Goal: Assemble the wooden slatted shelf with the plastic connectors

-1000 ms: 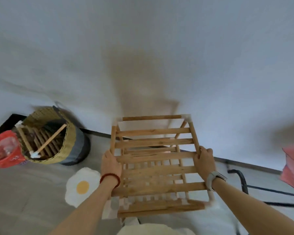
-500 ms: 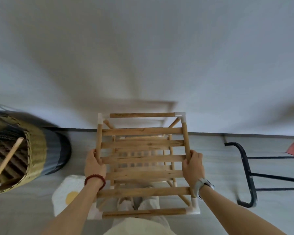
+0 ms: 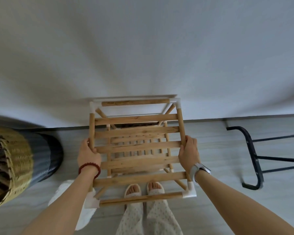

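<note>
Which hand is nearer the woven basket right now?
Left. The left hand grips the shelf's left rail, on the side facing the woven basket; the right hand grips the opposite rail, farther away.

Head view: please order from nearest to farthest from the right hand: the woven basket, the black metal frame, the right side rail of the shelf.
From the right hand:
1. Right side rail, in its grip.
2. Black metal frame, on the floor at the right.
3. Woven basket, far left, beyond the left hand.
</note>
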{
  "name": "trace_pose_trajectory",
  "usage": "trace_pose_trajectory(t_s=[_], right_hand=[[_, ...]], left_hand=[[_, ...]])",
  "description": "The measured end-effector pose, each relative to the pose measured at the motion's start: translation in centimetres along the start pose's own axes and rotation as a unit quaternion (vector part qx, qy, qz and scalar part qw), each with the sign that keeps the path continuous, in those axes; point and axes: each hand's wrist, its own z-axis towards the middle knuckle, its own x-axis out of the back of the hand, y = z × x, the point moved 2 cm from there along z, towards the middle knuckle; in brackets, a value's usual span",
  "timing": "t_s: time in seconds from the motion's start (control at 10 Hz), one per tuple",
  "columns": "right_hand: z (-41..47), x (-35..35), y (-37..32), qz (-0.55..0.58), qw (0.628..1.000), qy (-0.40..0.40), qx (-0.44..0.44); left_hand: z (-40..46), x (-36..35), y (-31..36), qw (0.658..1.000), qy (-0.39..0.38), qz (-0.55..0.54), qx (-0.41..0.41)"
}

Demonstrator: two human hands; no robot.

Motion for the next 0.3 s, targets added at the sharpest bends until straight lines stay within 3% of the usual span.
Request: trace_pose_trajectory(t_s=[0.2, 0.3], right_hand=[[-0.4, 1.4, -2.3, -0.114, 0.991, -0.063, -0.026], [-1.5, 3.4, -5.9, -0.104, 0.991, -0.080, 0.022]], left_hand=[[-0.7, 2.0, 1.6, 0.987, -0.129, 0.086, -0.027], [-2.3, 4.3, 4.8, 0.978, -0.127, 0.117, -0.114]])
